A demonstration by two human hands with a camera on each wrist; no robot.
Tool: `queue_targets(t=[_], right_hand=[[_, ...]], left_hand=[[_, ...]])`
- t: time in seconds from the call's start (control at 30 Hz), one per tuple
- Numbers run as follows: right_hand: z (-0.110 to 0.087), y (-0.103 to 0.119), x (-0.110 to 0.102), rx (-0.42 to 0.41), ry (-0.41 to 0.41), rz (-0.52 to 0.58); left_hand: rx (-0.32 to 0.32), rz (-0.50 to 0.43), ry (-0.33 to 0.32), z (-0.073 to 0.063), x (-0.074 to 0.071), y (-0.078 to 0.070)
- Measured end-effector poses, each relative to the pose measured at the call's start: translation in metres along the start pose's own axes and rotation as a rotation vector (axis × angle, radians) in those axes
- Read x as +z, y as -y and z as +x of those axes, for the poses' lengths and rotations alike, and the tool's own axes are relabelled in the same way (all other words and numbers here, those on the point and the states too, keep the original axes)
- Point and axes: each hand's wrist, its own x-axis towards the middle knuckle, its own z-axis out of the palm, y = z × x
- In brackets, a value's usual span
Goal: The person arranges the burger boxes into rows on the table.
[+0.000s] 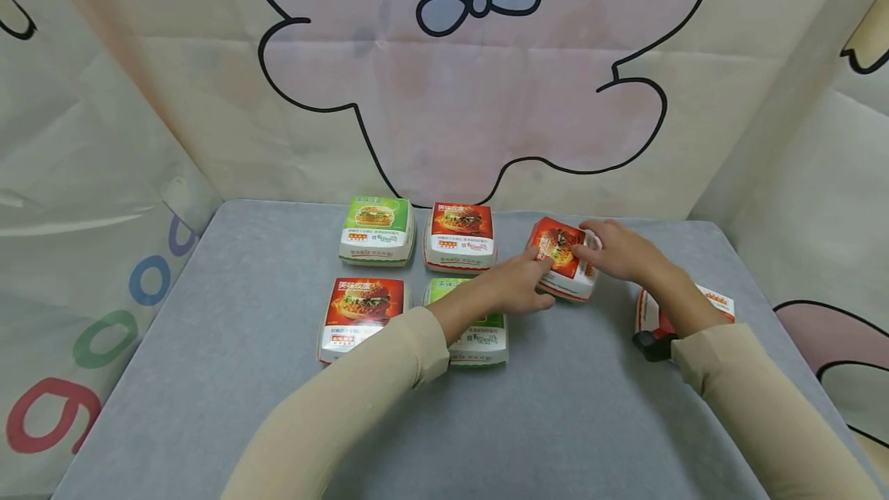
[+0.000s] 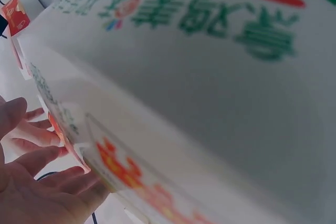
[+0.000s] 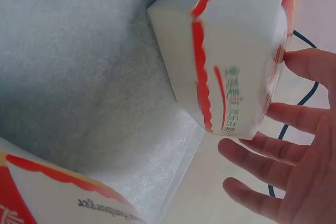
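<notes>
A red-and-white burger box (image 1: 560, 257) sits turned at an angle on the table's right half, at the back. My left hand (image 1: 517, 284) touches its left side with fairly straight fingers. At the opposite side, my right hand (image 1: 621, 251) holds the box by its edge, thumb on the lid and fingers at the side. In the right wrist view, the lower fingers (image 3: 254, 166) spread away from the carton. Below my left forearm, a green-and-white burger box (image 1: 479, 342) is partly covered. Another red burger box (image 1: 364, 303) stands left of it.
Behind those, a green burger box (image 1: 377, 230) and a red burger box (image 1: 460, 236) stand side by side. Another red-and-white box (image 1: 718, 302) lies under my right wrist, partly hidden. The grey table (image 1: 208, 376) ends at printed curtains.
</notes>
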Motion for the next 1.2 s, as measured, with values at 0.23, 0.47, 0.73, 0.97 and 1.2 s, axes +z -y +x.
queue_targets(t=[0.23, 0.47, 0.73, 0.97, 1.2], right_hand=[[-0.002, 0.001, 0.002, 0.038, -0.001, -0.031], [-0.004, -0.003, 0.001, -0.056, 0.01, 0.046], [0.001, -0.006, 0.001, -0.195, 0.047, 0.12], [-0.001, 0.0, 0.0, -0.127, 0.042, 0.063], [-0.005, 0.008, 0.004, -0.057, -0.017, -0.003]], left_hand=[[0.008, 0.024, 0.026, -0.001, -0.001, 0.001], [-0.004, 0.041, 0.043, 0.0, -0.001, 0.002], [-0.006, 0.058, 0.025, 0.001, -0.003, 0.003], [0.004, 0.033, -0.009, 0.002, -0.004, 0.004], [0.007, 0.041, 0.004, 0.001, -0.002, 0.004]])
